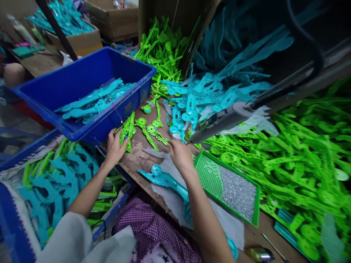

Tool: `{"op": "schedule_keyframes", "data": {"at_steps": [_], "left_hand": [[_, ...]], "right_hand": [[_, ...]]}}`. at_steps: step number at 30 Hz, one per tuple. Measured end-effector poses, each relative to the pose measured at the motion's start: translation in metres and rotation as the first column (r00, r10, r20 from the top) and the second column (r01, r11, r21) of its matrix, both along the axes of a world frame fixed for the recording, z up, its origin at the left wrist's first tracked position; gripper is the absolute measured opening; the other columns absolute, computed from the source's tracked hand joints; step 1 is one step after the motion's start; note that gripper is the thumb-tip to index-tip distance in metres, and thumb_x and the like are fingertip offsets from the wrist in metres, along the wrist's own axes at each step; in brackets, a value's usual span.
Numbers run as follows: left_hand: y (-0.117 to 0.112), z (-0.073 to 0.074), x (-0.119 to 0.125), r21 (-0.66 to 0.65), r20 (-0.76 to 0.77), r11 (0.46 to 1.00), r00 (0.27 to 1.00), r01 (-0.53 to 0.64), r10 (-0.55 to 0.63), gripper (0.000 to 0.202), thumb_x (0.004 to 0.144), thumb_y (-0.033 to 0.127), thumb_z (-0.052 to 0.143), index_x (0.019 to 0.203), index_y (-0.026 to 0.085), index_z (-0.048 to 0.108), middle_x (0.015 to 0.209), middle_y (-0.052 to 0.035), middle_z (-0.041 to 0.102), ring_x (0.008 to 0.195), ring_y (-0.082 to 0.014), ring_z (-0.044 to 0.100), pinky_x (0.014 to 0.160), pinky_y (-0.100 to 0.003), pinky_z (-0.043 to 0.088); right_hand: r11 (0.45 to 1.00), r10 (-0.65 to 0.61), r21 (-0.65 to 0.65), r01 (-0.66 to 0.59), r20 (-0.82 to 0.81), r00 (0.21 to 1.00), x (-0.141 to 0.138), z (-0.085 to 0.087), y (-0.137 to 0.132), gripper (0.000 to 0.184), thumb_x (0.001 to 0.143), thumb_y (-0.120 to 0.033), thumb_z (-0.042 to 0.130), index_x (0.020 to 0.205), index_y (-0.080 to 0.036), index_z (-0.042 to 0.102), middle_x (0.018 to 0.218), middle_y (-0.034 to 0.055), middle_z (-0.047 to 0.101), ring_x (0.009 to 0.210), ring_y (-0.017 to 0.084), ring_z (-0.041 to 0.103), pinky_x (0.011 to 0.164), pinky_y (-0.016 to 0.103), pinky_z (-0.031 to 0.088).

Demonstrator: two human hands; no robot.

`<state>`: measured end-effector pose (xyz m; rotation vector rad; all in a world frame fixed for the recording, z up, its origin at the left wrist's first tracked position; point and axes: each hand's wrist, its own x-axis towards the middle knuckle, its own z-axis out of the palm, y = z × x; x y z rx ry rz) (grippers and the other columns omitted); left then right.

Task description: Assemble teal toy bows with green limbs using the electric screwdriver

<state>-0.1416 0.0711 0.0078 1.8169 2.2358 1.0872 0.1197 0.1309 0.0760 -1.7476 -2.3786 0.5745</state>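
Note:
At the table's left edge, my left hand (114,148) has its fingers and thumb round a few upright lime-green plastic parts (128,129). My right hand (179,155) is closed with its fingertips low by the table; whatever they pinch is hidden. Just right of it is the tip of a grey electric screwdriver (219,124), which hangs at a slant. Loose green parts with round discs (152,129) lie between my hands. Beneath my right forearm a long turquoise plastic part (167,180) rests on a white sheet (219,215).
A green tray (256,215) of small silvery screws stands right of my forearm. Heaps of green parts (307,160) and turquoise parts (203,87) lie beyond. At left are a blue bin (131,106) with turquoise parts and a filled lower crate (16,219). A thin screwdriver (274,248) lies lower right.

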Motion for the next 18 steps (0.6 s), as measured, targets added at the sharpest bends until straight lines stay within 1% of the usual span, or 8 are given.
{"op": "schedule_keyframes", "data": {"at_steps": [2, 5, 7, 9, 10, 12, 16, 18], "left_hand": [[0.010, 0.015, 0.005, 0.021, -0.044, 0.997, 0.996, 0.078, -0.077, 0.049, 0.091, 0.040, 0.051, 0.134, 0.016, 0.047, 0.137, -0.0168, 0.041, 0.132, -0.0303, 0.040, 0.112, -0.046, 0.033], [0.043, 0.037, 0.011, 0.013, -0.041, 0.976, 0.976, 0.216, -0.215, 0.044, 0.093, 0.034, 0.045, 0.133, 0.017, 0.047, 0.130, -0.0135, 0.050, 0.124, -0.0252, 0.049, 0.108, -0.040, 0.039], [0.078, 0.045, 0.016, -0.032, -0.030, 0.956, 0.956, 0.291, -0.292, 0.042, 0.094, 0.031, 0.044, 0.133, 0.017, 0.048, 0.126, -0.0123, 0.054, 0.120, -0.0235, 0.052, 0.106, -0.038, 0.041], [0.123, 0.048, 0.024, -0.138, -0.043, 0.927, 0.933, 0.350, -0.359, 0.042, 0.092, 0.026, 0.045, 0.132, 0.013, 0.048, 0.125, -0.0135, 0.056, 0.121, -0.0240, 0.052, 0.106, -0.037, 0.040], [0.147, 0.048, 0.030, -0.205, -0.054, 0.915, 0.930, 0.347, -0.364, 0.044, 0.091, 0.024, 0.046, 0.134, 0.011, 0.047, 0.127, -0.0147, 0.055, 0.124, -0.0247, 0.050, 0.108, -0.037, 0.038], [0.196, 0.048, 0.044, -0.318, -0.067, 0.904, 0.944, 0.286, -0.322, 0.048, 0.090, 0.022, 0.047, 0.136, 0.009, 0.044, 0.134, -0.0166, 0.050, 0.129, -0.0251, 0.045, 0.110, -0.034, 0.035], [0.282, 0.053, 0.067, -0.319, -0.066, 0.929, 0.974, 0.186, -0.217, 0.057, 0.087, 0.019, 0.051, 0.141, 0.007, 0.039, 0.141, -0.0216, 0.040, 0.132, -0.0311, 0.041, 0.110, -0.040, 0.035], [0.316, 0.056, 0.073, -0.303, -0.063, 0.942, 0.983, 0.147, -0.174, 0.068, 0.084, 0.023, 0.056, 0.146, 0.009, 0.031, 0.147, -0.0211, 0.033, 0.138, -0.0332, 0.031, 0.113, -0.043, 0.030]], "right_hand": [[1.000, -0.003, 0.027, -0.002, 0.182, 0.983, -0.006, -0.010, 0.023, 0.033, 0.096, -0.024, 0.036, 0.110, -0.016, 0.064, 0.116, 0.0143, 0.066, 0.109, 0.026, 0.061, 0.086, 0.035, 0.045], [0.999, 0.025, 0.014, -0.031, 0.320, 0.947, -0.015, -0.022, 0.038, 0.034, 0.095, -0.019, 0.033, 0.109, -0.012, 0.063, 0.117, 0.0173, 0.064, 0.110, 0.026, 0.060, 0.087, 0.035, 0.043], [0.999, 0.047, -0.014, -0.045, 0.338, 0.940, -0.017, -0.026, 0.039, 0.034, 0.095, -0.018, 0.033, 0.110, -0.012, 0.062, 0.115, 0.0173, 0.064, 0.108, 0.025, 0.061, 0.089, 0.035, 0.041], [0.998, 0.066, -0.037, -0.056, 0.340, 0.938, -0.015, -0.026, 0.037, 0.033, 0.095, -0.019, 0.033, 0.109, -0.012, 0.062, 0.114, 0.0170, 0.065, 0.107, 0.023, 0.061, 0.089, 0.034, 0.040], [0.997, 0.073, -0.045, -0.061, 0.342, 0.937, -0.013, -0.026, 0.036, 0.032, 0.095, -0.020, 0.034, 0.107, -0.012, 0.063, 0.113, 0.0168, 0.065, 0.106, 0.023, 0.062, 0.089, 0.034, 0.040], [0.996, 0.084, -0.051, -0.071, 0.346, 0.934, -0.009, -0.025, 0.036, 0.031, 0.095, -0.023, 0.036, 0.105, -0.013, 0.064, 0.112, 0.0157, 0.066, 0.105, 0.023, 0.062, 0.088, 0.034, 0.040], [0.996, 0.092, -0.043, -0.082, 0.362, 0.928, -0.003, -0.028, 0.036, 0.027, 0.095, -0.022, 0.037, 0.104, -0.017, 0.062, 0.109, 0.0113, 0.068, 0.104, 0.021, 0.062, 0.086, 0.033, 0.040], [0.996, 0.092, -0.034, -0.086, 0.365, 0.926, -0.001, -0.032, 0.035, 0.026, 0.094, -0.020, 0.038, 0.103, -0.018, 0.062, 0.108, 0.0102, 0.068, 0.103, 0.021, 0.062, 0.085, 0.033, 0.040]]}}
